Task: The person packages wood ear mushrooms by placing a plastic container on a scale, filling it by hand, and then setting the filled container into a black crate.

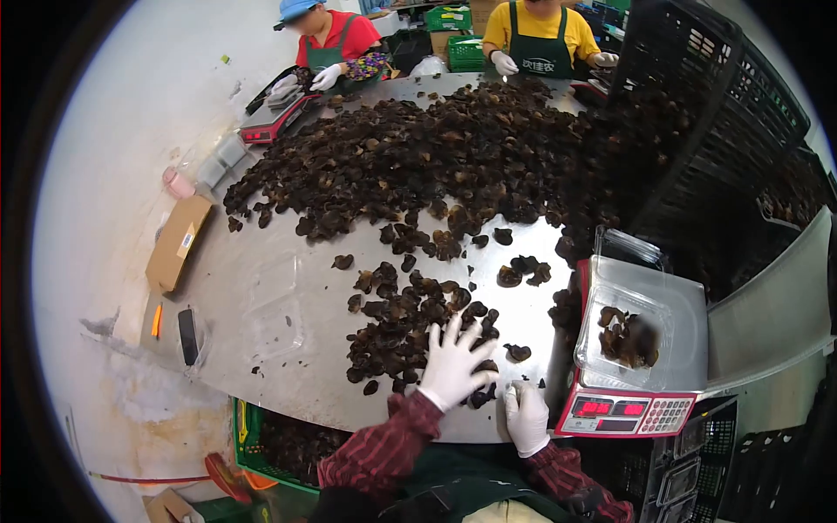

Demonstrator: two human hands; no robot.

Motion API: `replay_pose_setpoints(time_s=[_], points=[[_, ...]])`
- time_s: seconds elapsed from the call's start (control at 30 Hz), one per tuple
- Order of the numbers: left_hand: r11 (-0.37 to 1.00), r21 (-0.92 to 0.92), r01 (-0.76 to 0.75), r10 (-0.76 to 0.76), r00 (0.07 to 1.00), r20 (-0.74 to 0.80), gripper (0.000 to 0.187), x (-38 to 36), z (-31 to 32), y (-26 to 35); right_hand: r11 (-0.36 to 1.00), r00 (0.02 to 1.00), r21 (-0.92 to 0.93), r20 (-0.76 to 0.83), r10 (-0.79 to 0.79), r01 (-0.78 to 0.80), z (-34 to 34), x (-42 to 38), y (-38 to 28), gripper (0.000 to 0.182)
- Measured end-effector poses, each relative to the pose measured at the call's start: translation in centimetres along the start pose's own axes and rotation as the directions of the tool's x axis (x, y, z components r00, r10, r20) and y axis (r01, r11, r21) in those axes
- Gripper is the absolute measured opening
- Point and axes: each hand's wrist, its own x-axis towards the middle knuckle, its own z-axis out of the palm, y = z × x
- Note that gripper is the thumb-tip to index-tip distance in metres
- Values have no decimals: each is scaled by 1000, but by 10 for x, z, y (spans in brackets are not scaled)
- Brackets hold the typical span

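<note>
My left hand (453, 364), in a white glove, has its fingers spread over the right edge of a small heap of dark wood ear mushrooms (392, 327). To its right, at the front edge of the metal table, my white-gloved right hand (527, 420) is closed with fingertips together; whatever it may hold is hidden. A single mushroom piece (518, 353) lies just above that hand. On the right stands a red and white digital scale (626, 411) with lit red digits. A clear plastic tray (663, 305) rests on it, with a few mushrooms (628, 338) inside.
A large mushroom pile (418, 157) covers the far half of the metal table (227, 322). Two people in green aprons work behind it, near another scale (277, 122). Black crates (706, 113) rise at right. A green crate (279, 475) sits below the front left edge.
</note>
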Motion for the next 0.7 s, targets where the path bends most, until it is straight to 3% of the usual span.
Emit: replay_pose_setpoints(time_s=[0.2,0.27,0.4,0.47,0.53,0.7], points=[[997,-39,-67,64,994,-85,44,-57,11,25,998,998,-27,26,52,-51,-3,-2,-3,12],[992,-83,-95,79,980,-183,44,-68,9,16,999,999,-24,23,48,-47,-2,-2,-2,10],[991,-76,109,-126,950,-285,45,-56,-7,-19,1000,1000,-11,-16,25,-25,2,-5,2,9],[980,-56,189,-197,944,-264,49,-41,-11,-27,1000,999,-12,-36,19,-19,2,-4,1,9],[988,-83,134,-146,974,-172,50,-44,3,-30,999,999,3,-18,40,-40,0,-4,-1,9],[995,-95,13,-35,972,-233,47,-76,5,7,999,999,2,-10,40,-40,0,-5,1,10]])
